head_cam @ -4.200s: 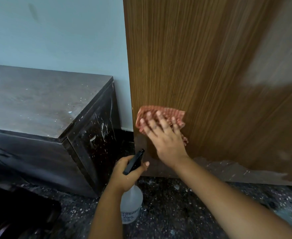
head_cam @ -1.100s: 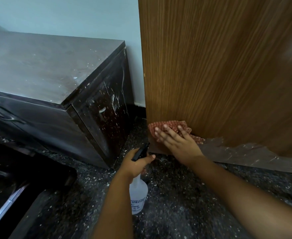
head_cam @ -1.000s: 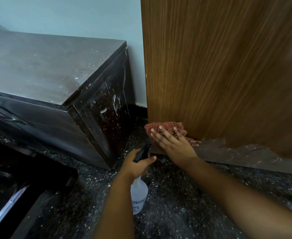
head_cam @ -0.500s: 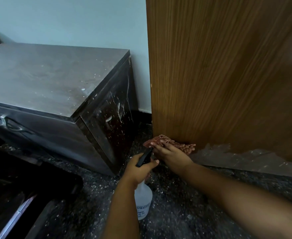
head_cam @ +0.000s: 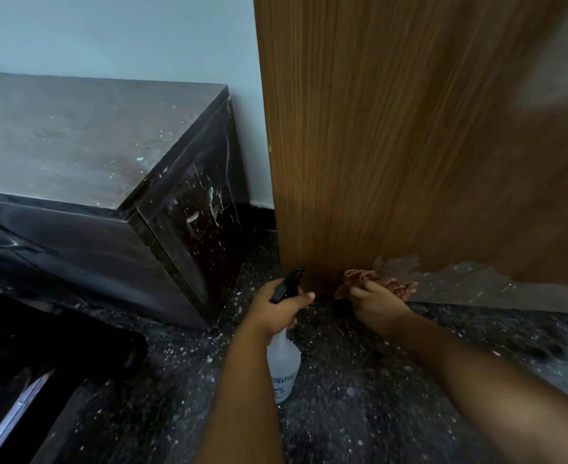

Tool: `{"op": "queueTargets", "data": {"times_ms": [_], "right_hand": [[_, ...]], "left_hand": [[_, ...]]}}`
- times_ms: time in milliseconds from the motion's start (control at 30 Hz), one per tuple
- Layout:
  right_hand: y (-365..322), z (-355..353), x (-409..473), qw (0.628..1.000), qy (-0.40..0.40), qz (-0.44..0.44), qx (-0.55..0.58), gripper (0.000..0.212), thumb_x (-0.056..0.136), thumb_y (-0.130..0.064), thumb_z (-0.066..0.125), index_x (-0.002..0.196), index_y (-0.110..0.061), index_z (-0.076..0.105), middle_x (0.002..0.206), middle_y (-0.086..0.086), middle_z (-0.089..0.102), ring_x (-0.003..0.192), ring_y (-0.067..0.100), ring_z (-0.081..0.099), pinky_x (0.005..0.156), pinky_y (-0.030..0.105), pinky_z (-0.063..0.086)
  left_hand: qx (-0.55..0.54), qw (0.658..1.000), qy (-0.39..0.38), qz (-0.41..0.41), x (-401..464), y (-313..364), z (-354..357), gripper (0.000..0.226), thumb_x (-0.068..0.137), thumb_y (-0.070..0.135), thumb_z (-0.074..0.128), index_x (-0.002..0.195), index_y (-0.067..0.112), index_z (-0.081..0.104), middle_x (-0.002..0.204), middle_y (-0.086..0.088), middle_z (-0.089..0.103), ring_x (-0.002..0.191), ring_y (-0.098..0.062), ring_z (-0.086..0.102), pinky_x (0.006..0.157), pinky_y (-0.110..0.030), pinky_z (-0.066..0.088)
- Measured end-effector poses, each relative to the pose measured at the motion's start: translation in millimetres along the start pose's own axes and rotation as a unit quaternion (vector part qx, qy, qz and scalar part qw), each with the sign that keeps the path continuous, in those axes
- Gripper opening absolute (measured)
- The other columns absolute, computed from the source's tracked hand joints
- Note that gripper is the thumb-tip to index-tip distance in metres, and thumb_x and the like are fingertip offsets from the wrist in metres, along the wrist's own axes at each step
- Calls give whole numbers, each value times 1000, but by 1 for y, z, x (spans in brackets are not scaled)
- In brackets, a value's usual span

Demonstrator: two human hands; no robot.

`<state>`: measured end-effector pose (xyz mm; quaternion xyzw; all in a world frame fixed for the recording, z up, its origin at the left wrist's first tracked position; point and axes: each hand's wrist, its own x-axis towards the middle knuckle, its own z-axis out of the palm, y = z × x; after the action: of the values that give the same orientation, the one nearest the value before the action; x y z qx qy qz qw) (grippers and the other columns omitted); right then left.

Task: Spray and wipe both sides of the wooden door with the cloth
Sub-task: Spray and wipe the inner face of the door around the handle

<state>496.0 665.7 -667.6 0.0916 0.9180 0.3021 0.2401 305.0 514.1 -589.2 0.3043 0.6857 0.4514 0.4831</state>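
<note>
While the wooden door [head_cam: 410,135] fills the right and upper centre of the frame, its veneer is torn away along the bottom right edge. Left of it stands a dark, paint-flecked cabinet [head_cam: 115,169] against a pale wall [head_cam: 108,35], on a speckled dark floor [head_cam: 359,396]. At lower centre, the left hand [head_cam: 277,309] has its fingers wrapped around the neck of a clear spray bottle [head_cam: 283,366] with a black nozzle. Just right of it, the right hand [head_cam: 378,304] has its fingers curled on the bunched reddish cloth [head_cam: 373,282], held at the door's bottom edge.
</note>
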Motion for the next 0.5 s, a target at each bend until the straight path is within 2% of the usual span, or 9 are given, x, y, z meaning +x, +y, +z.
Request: {"op": "queueTargets", "data": {"times_ms": [100,167,200,233,267,300,333,367,500], "right_hand": [[-7,-11,-33,944,68,220,236,30,80,-31,69,108,-28,77,118,-6,69,117,29,47,91,42,35],[-12,-22,-54,790,55,403,458,37,91,-23,58,126,-31,66,133,6,59,127,35,39,102,44,33],[-14,-29,-62,659,41,492,567,37,96,-21,54,130,-30,63,134,12,56,127,36,41,104,42,35],[-17,-30,-70,480,51,567,667,37,99,-18,51,133,-28,61,134,14,57,121,35,47,101,40,41],[-21,-28,-75,272,88,596,751,39,101,-13,47,136,-24,60,134,14,58,112,33,55,92,37,47],[-22,-24,-81,97,112,584,798,41,102,-7,42,138,-19,57,134,13,59,105,30,59,84,35,51],[-23,-20,-86,-24,126,560,818,43,103,-3,37,140,-17,54,136,11,58,102,29,60,79,36,52],[-21,-15,-88,-85,130,549,821,46,103,0,34,142,-16,52,138,10,57,103,30,59,79,38,51],[-1,-12,-98,-195,171,498,827,54,100,8,26,144,-15,48,124,8,60,100,29,57,85,42,49]], "left_hand": [[9,1000,-13,-1,-2,8,13,20,91,20,73,84,8,59,79,-11,58,51,-12,51,50,-23,45],[27,999,-24,-13,-2,13,25,19,91,23,73,84,10,61,81,-8,61,62,-16,54,54,-25,46],[38,999,-34,-15,-1,15,31,19,90,24,74,84,10,61,81,-8,62,66,-19,56,56,-27,46],[54,997,-49,-18,-1,18,40,20,90,24,74,84,10,61,81,-8,63,69,-20,56,57,-27,46],[71,995,-61,-21,0,20,46,19,90,23,74,86,9,61,82,-8,62,70,-21,56,57,-27,46],[92,993,-76,-20,1,24,55,19,90,23,73,87,9,62,83,-9,63,68,-20,55,56,-26,46],[115,989,-87,-19,2,27,62,18,91,24,73,89,8,63,84,-9,63,67,-19,55,57,-26,47],[137,986,-97,-17,4,29,68,19,91,25,72,91,7,64,84,-9,64,66,-19,56,58,-26,47],[196,976,-95,-17,9,34,85,22,90,26,73,95,5,70,78,-10,66,61,-19,56,59,-30,48]]}}
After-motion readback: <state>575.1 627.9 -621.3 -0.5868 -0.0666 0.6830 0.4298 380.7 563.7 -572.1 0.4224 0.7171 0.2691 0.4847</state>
